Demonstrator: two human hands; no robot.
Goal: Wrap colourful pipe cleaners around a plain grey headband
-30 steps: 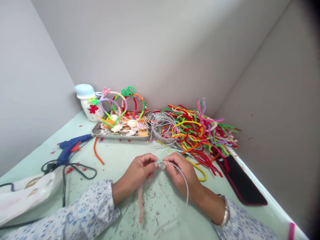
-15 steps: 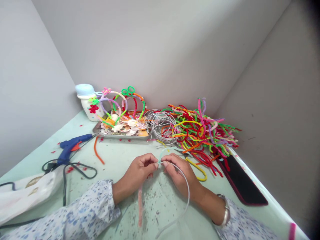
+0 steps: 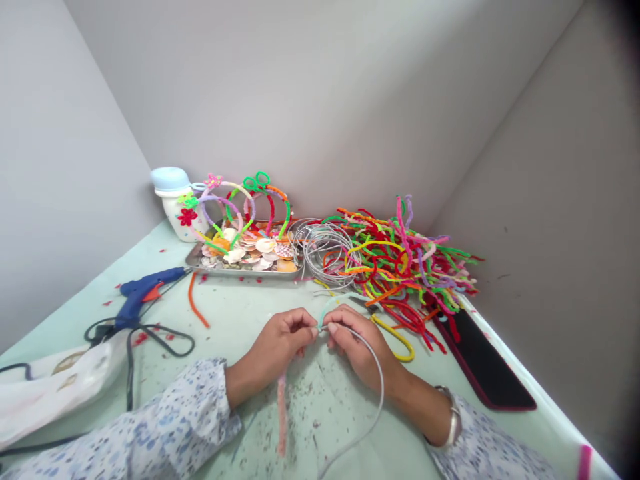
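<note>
My left hand point(image 3: 277, 348) and my right hand point(image 3: 359, 347) meet fingertip to fingertip over the pale green table point(image 3: 235, 320). Both are pinched on the end of a thin grey headband point(image 3: 374, 407), which curves down and right from the fingers. A light blue pipe cleaner point(image 3: 331, 305) rises from the pinch point and bends right. A pink pipe cleaner point(image 3: 281, 417) hangs below my left hand, lying on the table.
A heap of coloured pipe cleaners point(image 3: 405, 260) and bare wire headbands point(image 3: 323, 252) lie behind. A metal tray of shells point(image 3: 247, 257) holds decorated headbands, beside a white jar point(image 3: 175, 203). A blue glue gun point(image 3: 143, 293) with cord lies left; a dark phone point(image 3: 483, 367) right.
The headband's free end has swung slightly lower and to the right. My fingers have shifted a little at the pinch point; the hands stay in place.
</note>
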